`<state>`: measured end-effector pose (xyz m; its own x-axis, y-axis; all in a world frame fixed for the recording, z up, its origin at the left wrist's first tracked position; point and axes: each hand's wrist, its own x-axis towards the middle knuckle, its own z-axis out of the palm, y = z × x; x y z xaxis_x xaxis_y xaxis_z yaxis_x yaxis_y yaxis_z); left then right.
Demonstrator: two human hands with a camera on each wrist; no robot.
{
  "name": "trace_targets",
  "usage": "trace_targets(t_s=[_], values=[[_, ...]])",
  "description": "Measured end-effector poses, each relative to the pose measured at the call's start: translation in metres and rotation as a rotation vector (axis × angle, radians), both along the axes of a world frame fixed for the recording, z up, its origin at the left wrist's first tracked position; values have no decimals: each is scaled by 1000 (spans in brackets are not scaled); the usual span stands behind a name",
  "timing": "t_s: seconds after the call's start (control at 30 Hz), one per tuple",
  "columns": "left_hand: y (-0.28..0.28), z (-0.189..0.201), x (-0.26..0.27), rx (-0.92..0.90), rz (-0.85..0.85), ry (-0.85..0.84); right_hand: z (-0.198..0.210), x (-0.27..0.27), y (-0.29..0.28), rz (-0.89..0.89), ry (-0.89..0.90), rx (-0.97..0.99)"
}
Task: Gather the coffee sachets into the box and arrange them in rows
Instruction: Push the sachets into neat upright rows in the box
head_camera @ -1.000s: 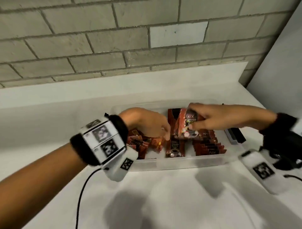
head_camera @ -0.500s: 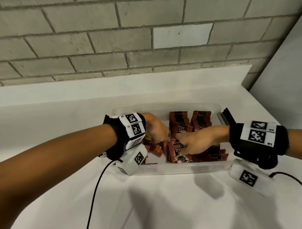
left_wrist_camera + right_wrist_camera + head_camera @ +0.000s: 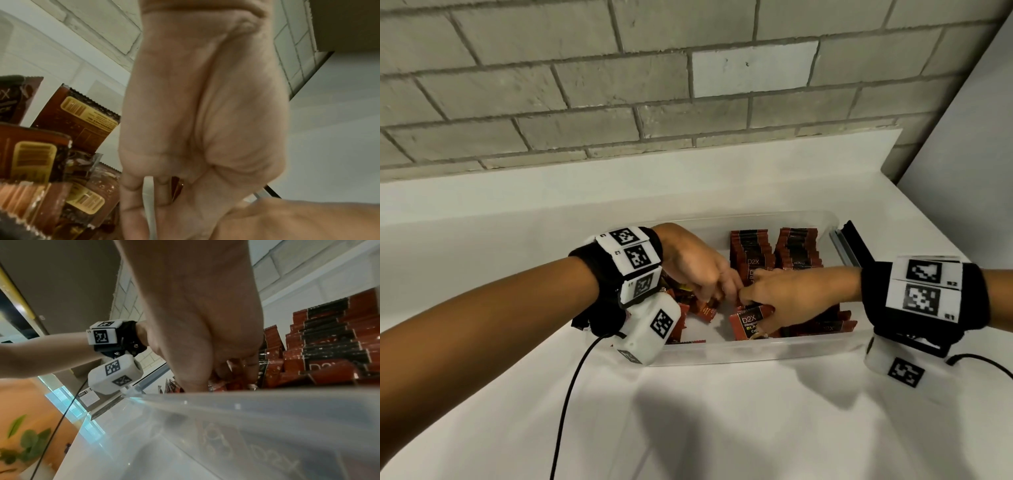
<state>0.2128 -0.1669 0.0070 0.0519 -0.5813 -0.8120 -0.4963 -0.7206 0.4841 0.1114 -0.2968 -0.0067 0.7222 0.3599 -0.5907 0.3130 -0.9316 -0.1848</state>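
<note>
A clear plastic box (image 3: 756, 353) sits on the white counter. Two neat rows of red-and-black coffee sachets fill it, a middle row (image 3: 751, 246) and a right row (image 3: 796, 246). Loose sachets (image 3: 698, 310) lie heaped at its left end, also in the left wrist view (image 3: 78, 120). My left hand (image 3: 722, 287) reaches down over the heap, fingers curled, pinching a thin sachet edge (image 3: 148, 194). My right hand (image 3: 760, 301) comes in from the right and grips the front sachets of the middle row, above a "D2X" sachet (image 3: 748, 323). The two hands nearly touch.
A black and silver object (image 3: 849, 243) lies behind the box's right end. A brick wall (image 3: 688, 102) backs the counter and a grey wall (image 3: 962, 154) closes the right side. A black cable (image 3: 571, 394) trails from my left wrist. The box's near wall (image 3: 246, 418) fills the right wrist view.
My right hand brought a bundle of sachets down from above the box into the front of the middle row. My left hand stayed over the loose heap and shifted slightly right.
</note>
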Motion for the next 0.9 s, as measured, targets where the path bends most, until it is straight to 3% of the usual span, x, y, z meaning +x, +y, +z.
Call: trace_targets(t_s=[0.13,0.27,0.57,0.9], values=[[4,6,6,-12,60,-30,4,5,-4,-18,-65,18],[7,7,9,31,22,-69,5,15,-10,32,-211,-50],[-2,-4,-11,152,-106,-75,3,19,-19,-36,-389,-111],[-17,-3,-26,198,-323,-330,5,18,-24,-75,-291,-127]])
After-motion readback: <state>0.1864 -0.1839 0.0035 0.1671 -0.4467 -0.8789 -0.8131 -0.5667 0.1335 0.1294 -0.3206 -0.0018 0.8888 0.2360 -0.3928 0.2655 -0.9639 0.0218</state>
